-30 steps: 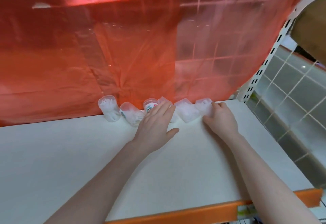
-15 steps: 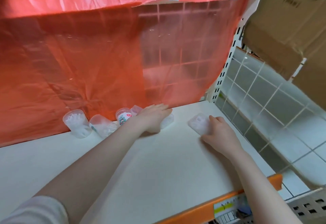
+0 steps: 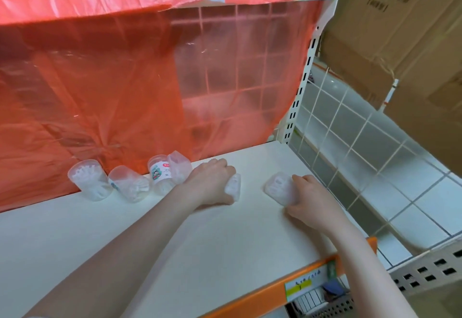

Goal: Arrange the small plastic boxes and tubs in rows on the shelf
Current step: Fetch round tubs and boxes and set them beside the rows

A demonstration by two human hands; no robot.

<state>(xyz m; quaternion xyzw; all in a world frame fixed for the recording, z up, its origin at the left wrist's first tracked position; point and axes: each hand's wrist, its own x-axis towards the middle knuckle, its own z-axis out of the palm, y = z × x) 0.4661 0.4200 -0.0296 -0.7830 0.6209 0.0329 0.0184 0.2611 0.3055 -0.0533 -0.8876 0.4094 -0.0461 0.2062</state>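
The left hand (image 3: pixel 212 182) is curling its fingers around a small clear tub (image 3: pixel 233 186) lying on the white shelf (image 3: pixel 175 242). The right hand (image 3: pixel 306 199) is gripping a second tub (image 3: pixel 278 187) just beside it. Four more tubs (image 3: pixel 130 182) are sitting left of the left hand, against the red plastic sheet (image 3: pixel 125 80).

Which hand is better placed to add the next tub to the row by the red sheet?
Left hand: its tub sits beside the row's end tub; the right hand is farther off.
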